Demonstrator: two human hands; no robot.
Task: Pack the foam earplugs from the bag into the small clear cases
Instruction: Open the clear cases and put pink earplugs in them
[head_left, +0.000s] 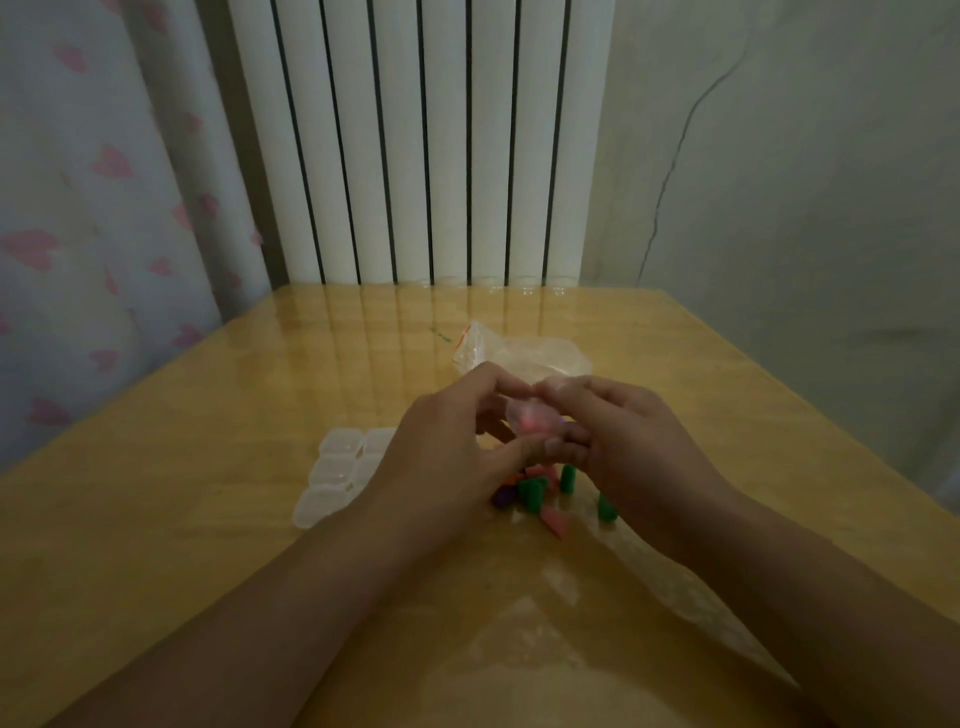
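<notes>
I see both hands up over the table (208, 493). The left hand (447, 441) and the right hand (618, 431) pinch one small clear case (524, 415) between them, with something pink inside. Right under that case lie loose earplugs (535, 491), green, pink and purple. The other cases (337, 475) sit left of it. The bag (519, 351) lies behind it.

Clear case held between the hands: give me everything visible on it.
The clear case is small, rounded and translucent, plastic by the look, with something pink showing through its wall. It is held above the table, over the loose earplugs. The left hand and right hand both pinch it with fingertips from either side. Fingers hide most of it; whether the lid is open or closed cannot be told.
</notes>
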